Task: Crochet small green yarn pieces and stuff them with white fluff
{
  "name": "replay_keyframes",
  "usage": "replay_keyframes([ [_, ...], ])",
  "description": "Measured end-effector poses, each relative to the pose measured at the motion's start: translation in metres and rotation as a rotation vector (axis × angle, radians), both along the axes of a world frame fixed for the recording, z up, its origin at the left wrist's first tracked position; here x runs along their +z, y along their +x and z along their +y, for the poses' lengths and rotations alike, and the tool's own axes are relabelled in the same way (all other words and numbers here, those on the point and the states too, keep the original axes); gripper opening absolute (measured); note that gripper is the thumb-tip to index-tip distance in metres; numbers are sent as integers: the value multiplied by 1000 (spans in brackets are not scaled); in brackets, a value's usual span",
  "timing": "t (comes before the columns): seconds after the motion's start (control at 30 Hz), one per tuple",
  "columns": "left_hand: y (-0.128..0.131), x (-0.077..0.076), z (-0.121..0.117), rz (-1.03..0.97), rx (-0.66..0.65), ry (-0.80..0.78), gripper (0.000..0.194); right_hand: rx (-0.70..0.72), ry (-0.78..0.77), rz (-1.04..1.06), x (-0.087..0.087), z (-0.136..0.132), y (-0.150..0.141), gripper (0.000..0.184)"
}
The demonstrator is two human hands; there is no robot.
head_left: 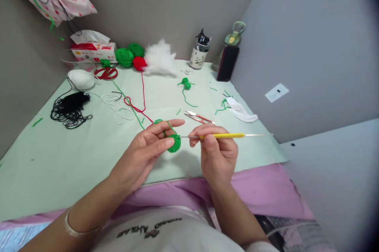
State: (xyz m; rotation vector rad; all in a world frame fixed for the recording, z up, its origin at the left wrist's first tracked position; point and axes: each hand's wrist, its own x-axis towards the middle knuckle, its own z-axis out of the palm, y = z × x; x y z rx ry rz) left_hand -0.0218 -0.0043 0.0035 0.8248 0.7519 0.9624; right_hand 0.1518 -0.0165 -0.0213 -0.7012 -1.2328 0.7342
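Near the table's front edge my left hand (pixel 148 147) pinches a small round green crochet piece (pixel 175 143) between thumb and fingers. Green yarn loops over its raised index finger. My right hand (pixel 217 151) grips a crochet hook (pixel 227 136) by its yellow handle, and the thin metal shaft points left to the top edge of the green piece. Whether the hook's tip sits inside a stitch is too small to tell. Just beyond my right hand lie thread snips (pixel 199 117) with orange handles.
Green yarn balls (pixel 124 57), a red yarn ball (pixel 139 63), white stuffing (pixel 160 58) and a tissue box (pixel 94 52) line the back. Black yarn (pixel 71 110) lies left. A jar (pixel 199 56), a phone (pixel 227 63) and a bottle (pixel 233 38) stand at the back right.
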Motion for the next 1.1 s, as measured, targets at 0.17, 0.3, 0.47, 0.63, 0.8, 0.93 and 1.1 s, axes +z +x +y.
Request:
replay_keyframes([
  [0.17,4,-2,-3,36,-27,98,30,123,-98,49,-5,3,-5,17],
  [0.3,4,-4,-3,72,14,103,35,124,-142,65,-6,1,-6,16],
  [0.47,3,-4,-3,55,1,77,41,158,-181,103,-7,2,-4,17],
  [0.63,3,-2,-3,42,-20,49,45,154,-230,115,-8,3,-2,21],
  [0.8,4,-1,-3,9,-49,16,48,171,-253,138,-7,4,-4,23],
  [0.93,3,-3,-2,-44,-92,-26,51,191,-243,180,-4,6,-6,22],
  [1.1,1,-10,1,-174,-167,-107,45,220,-307,224,-1,8,-2,25],
])
